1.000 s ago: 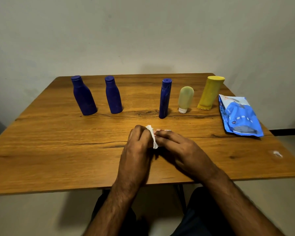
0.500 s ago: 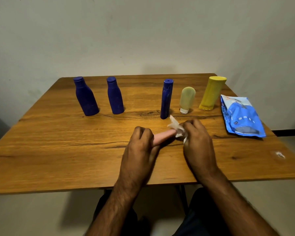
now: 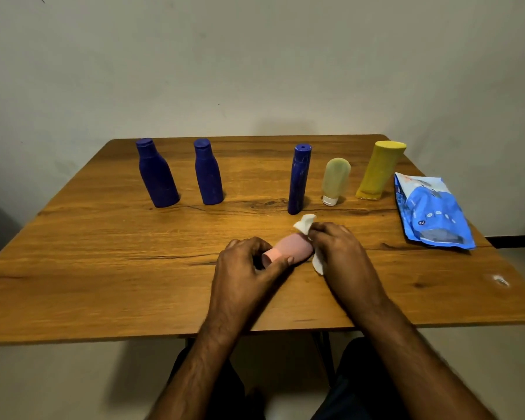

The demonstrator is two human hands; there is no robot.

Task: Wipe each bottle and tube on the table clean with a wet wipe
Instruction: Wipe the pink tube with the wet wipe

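Pink tube (image 3: 291, 248) between left hand (image 3: 246, 268) and wipe-wrapped right hand (image 3: 343, 253).

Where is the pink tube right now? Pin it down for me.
In the head view the pink tube lies near the table's front middle, held between the left hand and right hand, just in front of the slim blue bottle.

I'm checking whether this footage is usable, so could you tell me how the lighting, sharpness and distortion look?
Head view: dim, warm light with soft shadows behind the bottles; no harsh glare on the wooden table. Wide-angle bowing tilts the yellow tube and the left dark blue bottle outward. The left hand, right hand, pink tube and white wipe look slightly soft.
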